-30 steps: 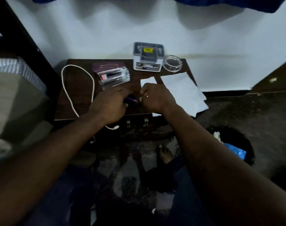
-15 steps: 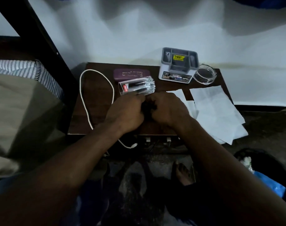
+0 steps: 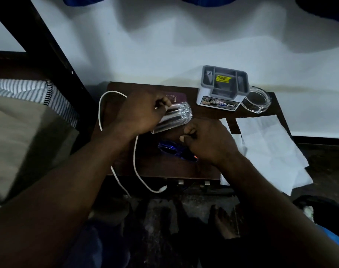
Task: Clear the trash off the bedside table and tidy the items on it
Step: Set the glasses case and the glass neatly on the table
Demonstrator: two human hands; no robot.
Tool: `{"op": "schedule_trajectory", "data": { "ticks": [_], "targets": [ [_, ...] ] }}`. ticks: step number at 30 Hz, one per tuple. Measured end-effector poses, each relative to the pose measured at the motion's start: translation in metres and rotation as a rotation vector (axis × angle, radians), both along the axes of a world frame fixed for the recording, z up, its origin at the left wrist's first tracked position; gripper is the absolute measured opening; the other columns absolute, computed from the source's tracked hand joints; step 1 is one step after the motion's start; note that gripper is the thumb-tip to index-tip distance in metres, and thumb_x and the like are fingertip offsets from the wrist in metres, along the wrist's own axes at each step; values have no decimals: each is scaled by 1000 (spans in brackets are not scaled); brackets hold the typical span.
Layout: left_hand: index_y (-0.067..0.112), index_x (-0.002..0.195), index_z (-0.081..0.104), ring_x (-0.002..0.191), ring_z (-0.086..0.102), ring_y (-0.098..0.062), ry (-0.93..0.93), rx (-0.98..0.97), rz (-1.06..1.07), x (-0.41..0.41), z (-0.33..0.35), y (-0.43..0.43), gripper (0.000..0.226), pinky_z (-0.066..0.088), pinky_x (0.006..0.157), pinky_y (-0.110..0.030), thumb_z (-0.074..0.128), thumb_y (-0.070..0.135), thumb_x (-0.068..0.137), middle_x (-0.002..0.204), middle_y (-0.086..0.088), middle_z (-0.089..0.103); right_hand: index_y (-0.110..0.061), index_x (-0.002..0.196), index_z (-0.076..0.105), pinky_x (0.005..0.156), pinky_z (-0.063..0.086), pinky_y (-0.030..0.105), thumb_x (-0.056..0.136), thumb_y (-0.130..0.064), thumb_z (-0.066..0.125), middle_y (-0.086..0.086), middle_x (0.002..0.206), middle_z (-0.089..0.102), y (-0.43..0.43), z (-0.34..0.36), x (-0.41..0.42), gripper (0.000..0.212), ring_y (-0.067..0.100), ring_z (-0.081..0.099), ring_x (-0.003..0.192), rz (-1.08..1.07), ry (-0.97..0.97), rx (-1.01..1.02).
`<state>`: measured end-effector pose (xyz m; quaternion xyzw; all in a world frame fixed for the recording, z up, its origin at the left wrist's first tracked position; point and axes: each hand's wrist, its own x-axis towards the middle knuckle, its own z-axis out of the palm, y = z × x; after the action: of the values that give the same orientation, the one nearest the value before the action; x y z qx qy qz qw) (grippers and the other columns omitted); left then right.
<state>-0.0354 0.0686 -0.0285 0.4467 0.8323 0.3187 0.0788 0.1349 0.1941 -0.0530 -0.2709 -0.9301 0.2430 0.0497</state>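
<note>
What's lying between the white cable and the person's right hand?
A shiny blue object, perhaps folded glasses, lies on the table between the white cable and the right hand, one end under that hand; seen in the head view.

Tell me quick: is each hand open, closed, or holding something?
Left hand: grips the clear glass lying sideways.
Right hand: fingers curled by the blue item; holding it cannot be told.
</note>
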Motion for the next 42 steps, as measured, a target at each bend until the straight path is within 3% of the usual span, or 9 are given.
{"op": "schedule_trajectory", "data": {
  "ticks": [6,9,12,16,20,28,34,39,42],
  "targets": [
    [31,102,77,96,65,-17,93,8,34,-25,-9,21,25,51,88,-34,61,15,92,103,4,71,-26,82,71,76,54,33,85,-37,70,-10,83,73,7,5,-15,11,12,68,82,-35,205,35],
    [29,119,72,110,61,-30,206,-154,40,-52,-21,22,45,43,97,-39,51,16,82,119,-6,69,-27,84,71,76,53,32,87,-41,69,-12,84,72,10,3,-21,15,9,67,82,-45,210,48],
    [27,142,60,128,55,-37,188,-318,39,-75,-38,14,59,38,109,-43,68,17,85,138,-14,63,-26,86,72,78,57,38,88,-42,69,-11,85,73,9,2,-23,16,11,68,82,-29,208,34],
    [34,147,54,137,51,-37,135,-333,42,-76,-45,13,68,43,113,-54,75,25,83,148,-9,59,-26,86,72,79,57,39,89,-40,71,-10,86,73,10,3,-25,14,12,68,83,-24,203,50],
    [38,144,56,133,53,-39,155,-329,74,-70,-38,12,66,45,106,-61,71,34,80,141,-7,63,-26,86,72,80,56,38,90,-39,73,-10,86,72,8,3,-28,14,11,67,83,-41,200,43],
    [21,143,51,122,59,-38,130,-199,146,-69,-27,8,59,44,105,-44,70,38,90,130,-17,64,-27,86,73,79,56,34,89,-38,73,-14,83,72,9,5,-28,11,5,67,81,-60,219,26],
    [21,125,63,96,68,-25,103,151,260,-52,4,-5,58,54,88,-37,63,57,79,102,-1,73,-22,110,71,82,59,42,90,-35,74,-9,101,75,0,16,-29,24,9,71,90,-94,475,-72],
    [31,116,65,85,69,-10,-127,263,173,-16,16,-16,52,57,81,-29,69,60,74,94,12,70,-31,132,55,79,46,2,92,-41,77,-15,122,66,-10,38,-25,47,-20,60,100,-229,618,-353],
    [28,110,70,88,70,-4,-221,301,139,5,11,-21,35,54,78,-21,78,46,81,96,10,74,-32,144,49,86,47,3,91,-40,78,-13,135,63,-14,43,-22,61,-26,56,104,-263,698,-507]
  ]
}}
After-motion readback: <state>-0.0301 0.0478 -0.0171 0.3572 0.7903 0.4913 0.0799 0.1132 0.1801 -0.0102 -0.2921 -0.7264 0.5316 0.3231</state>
